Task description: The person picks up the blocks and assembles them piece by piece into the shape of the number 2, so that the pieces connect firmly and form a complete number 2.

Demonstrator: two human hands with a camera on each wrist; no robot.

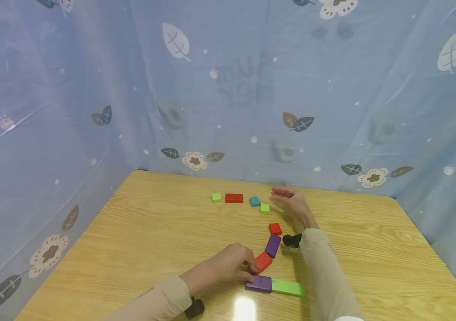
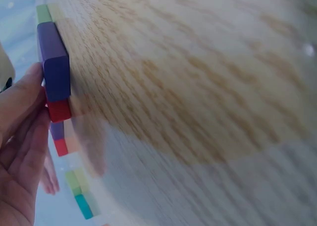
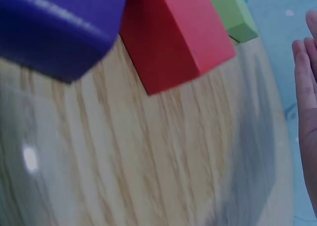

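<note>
My left hand (image 1: 233,264) is at the near end of a curved row of blocks. Its thumb touches the end of a purple block (image 1: 258,284), and a fingertip touches a red block (image 1: 263,262) just behind. In the left wrist view, that purple block (image 2: 55,62) stands beside the thumb, and no block shows pinched. A long green block (image 1: 288,287) adjoins the purple one on the right. My right hand (image 1: 292,205), fingers extended and holding nothing, is beside a small green block (image 1: 264,208) and a blue block (image 1: 255,201) at the back.
Another purple block (image 1: 273,245) and a small red block (image 1: 275,228) continue the curve. Farther left along the back lie a long red block (image 1: 234,198) and a small green block (image 1: 216,197). A patterned blue curtain (image 1: 228,89) hangs behind the wooden table (image 1: 151,223).
</note>
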